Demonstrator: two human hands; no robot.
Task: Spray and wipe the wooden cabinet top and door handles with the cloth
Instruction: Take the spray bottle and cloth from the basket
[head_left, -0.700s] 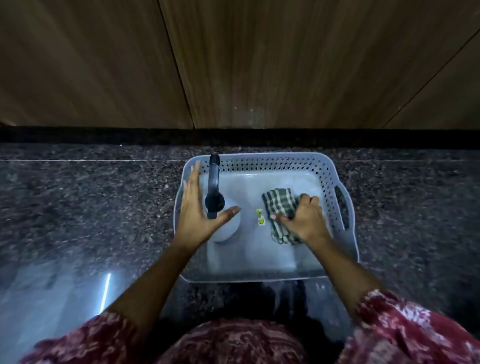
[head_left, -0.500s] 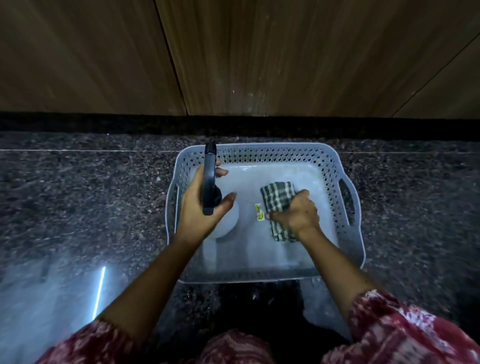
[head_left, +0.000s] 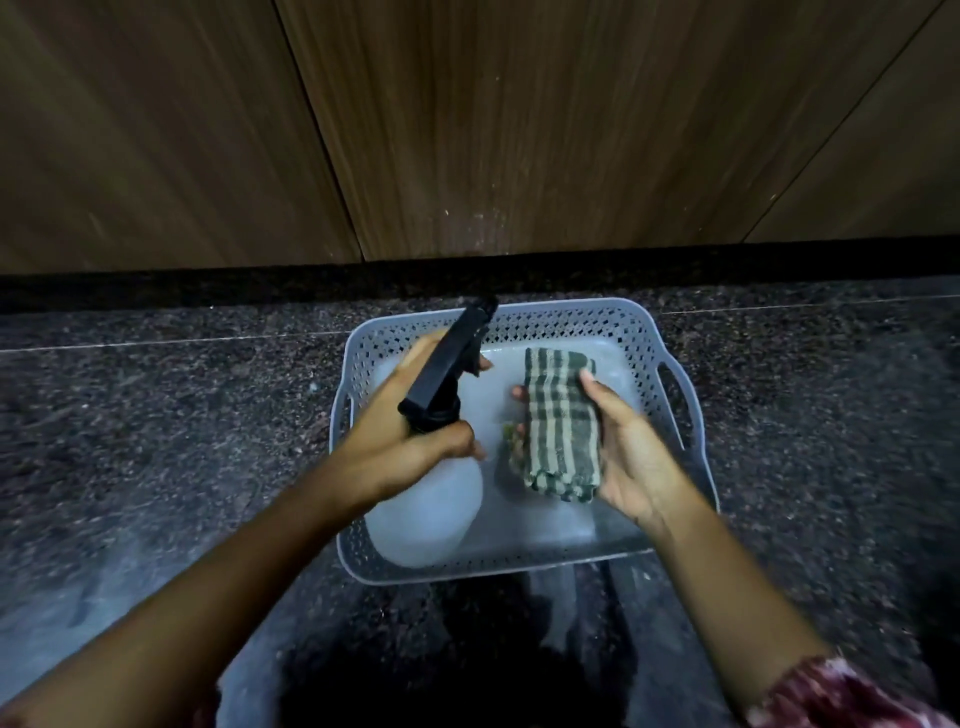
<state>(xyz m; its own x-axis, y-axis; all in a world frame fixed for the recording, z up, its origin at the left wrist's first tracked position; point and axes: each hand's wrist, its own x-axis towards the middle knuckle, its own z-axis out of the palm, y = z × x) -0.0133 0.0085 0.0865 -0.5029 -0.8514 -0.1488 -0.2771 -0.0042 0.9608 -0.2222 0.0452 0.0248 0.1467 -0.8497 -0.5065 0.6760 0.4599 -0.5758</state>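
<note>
**Bottle and cloth in hand above the basket**

Speckled dark stone floor (head_left: 156, 441) runs up to wooden cabinet doors (head_left: 519, 130) along the top of the view; no cabinet top or handle is in sight. On the floor sits a pale perforated basket (head_left: 675, 384).

At the left, the left hand (head_left: 400, 441) is wrapped around the neck of a spray bottle (head_left: 431, 499), just under its black trigger head (head_left: 447, 364), with a fingertip reaching the front of the head. The translucent white body hangs below the fist, over the basket. It probably carries some weight if filled, and smooth plastic can slip, so the neck is the sound place to hold it.

To the right, the right hand (head_left: 634, 457) lies palm up, fingers curled lightly round a folded green-and-cream checked cloth (head_left: 561, 421). Soft and light, the cloth should crumple readily; pinching across the fold would keep it from opening.
</note>
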